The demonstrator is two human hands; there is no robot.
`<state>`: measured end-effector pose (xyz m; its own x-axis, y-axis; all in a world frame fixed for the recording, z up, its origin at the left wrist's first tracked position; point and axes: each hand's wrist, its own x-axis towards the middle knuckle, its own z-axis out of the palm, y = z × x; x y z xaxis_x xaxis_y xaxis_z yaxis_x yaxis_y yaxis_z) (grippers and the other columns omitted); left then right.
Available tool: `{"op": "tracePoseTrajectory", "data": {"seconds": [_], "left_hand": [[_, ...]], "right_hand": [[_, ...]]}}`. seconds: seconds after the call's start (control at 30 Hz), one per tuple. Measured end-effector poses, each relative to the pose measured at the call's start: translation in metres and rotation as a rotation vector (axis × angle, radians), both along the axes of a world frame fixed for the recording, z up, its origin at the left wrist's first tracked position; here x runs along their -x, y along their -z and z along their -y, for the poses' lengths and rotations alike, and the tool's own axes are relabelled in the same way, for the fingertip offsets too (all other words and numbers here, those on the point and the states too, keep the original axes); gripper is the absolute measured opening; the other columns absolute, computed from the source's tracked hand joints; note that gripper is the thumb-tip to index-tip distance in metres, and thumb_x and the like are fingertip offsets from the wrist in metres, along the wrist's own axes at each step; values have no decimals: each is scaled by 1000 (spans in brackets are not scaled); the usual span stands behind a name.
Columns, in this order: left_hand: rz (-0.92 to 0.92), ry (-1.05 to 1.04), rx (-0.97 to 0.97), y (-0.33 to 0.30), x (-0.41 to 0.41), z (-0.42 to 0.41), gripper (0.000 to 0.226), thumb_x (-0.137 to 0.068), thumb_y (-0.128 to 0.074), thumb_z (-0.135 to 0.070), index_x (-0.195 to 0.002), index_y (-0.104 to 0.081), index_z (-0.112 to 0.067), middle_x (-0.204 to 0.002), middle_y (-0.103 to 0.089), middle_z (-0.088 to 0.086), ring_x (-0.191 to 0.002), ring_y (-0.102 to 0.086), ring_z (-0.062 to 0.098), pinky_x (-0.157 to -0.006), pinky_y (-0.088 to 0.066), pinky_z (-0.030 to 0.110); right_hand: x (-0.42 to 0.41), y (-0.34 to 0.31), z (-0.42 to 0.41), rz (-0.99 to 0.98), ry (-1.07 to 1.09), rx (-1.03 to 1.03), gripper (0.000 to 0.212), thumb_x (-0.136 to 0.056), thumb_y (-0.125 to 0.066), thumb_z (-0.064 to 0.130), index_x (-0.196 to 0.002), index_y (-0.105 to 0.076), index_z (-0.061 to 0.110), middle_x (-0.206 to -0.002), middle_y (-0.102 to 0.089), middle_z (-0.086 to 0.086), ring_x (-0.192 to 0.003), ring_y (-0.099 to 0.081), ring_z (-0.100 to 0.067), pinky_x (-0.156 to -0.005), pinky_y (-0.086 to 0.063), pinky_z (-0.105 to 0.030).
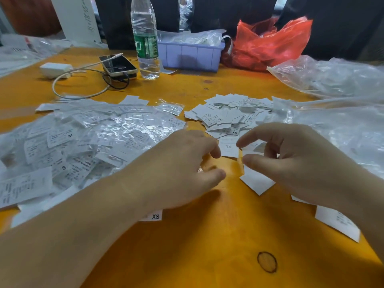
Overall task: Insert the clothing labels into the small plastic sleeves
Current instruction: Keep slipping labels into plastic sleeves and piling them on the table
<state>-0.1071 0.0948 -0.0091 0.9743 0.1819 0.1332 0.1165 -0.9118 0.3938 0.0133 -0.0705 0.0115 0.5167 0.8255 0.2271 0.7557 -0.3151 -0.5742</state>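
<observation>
A heap of loose white clothing labels (pixel 228 114) lies at centre right. One label marked XL (pixel 229 146) sits at its near edge. Clear plastic sleeves with labels inside (pixel 87 140) are heaped on the left. My left hand (pixel 182 169) hovers over the table by that heap's right edge, fingers loosely curled, thumb apart from them, nothing visibly held. My right hand (pixel 291 159) hovers with its forefinger tip beside the XL label and its thumb apart below it. A blank white label (pixel 257 182) lies just under that thumb.
Orange table (pixel 207 235). At the back stand a water bottle (pixel 145 38), a phone (pixel 118 64) with charger and cable, a lilac bin (pixel 190 56) and a red plastic bag (pixel 270 42). Large clear bags (pixel 336 96) fill the right. Stray labels (pixel 337 222) lie near my right wrist, and one marked XS (pixel 154 216) lies under my left wrist.
</observation>
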Motion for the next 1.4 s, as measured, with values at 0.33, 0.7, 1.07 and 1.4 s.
{"op": "tracePoseTrajectory", "data": {"seconds": [0.33, 0.7, 1.07, 1.4], "left_hand": [[-147, 109, -149, 12, -9, 11, 69, -87, -25, -74, -149, -11, -48, -158, -3, -24, -138, 8, -8, -112, 3, 25], [9, 131, -137, 7, -8, 11, 50, -88, -38, -61, -136, -40, -48, -140, -32, -32, -127, -16, -12, -100, -21, 14], [125, 108, -113, 5, -8, 13, 26, -95, -54, -34, -119, -61, -41, -110, -58, -24, -104, -41, -5, -80, -32, 8], [369, 80, -85, -5, -2, 21, 27, -92, -45, -34, -110, -65, -30, -84, -49, -26, -59, -47, -5, -53, -41, 15]], "right_hand": [[15, -29, 12, 290, 118, 30, 37, -75, -52, 43, -97, -73, 23, -69, -62, 16, -59, -57, -5, -57, -48, -29], [8, -25, 13, 51, 241, 521, 38, -77, -57, 65, -80, -63, 27, -72, -60, 7, -65, -56, -7, -53, -40, -25], [-1, -31, 16, 11, 438, 501, 59, -68, -46, 78, -78, -60, 22, -78, -64, -1, -64, -56, -12, -53, -39, -28], [6, -19, 12, 26, 292, 616, 51, -75, -50, 73, -69, -50, 23, -62, -50, 6, -53, -46, -9, -51, -34, -26]]}}
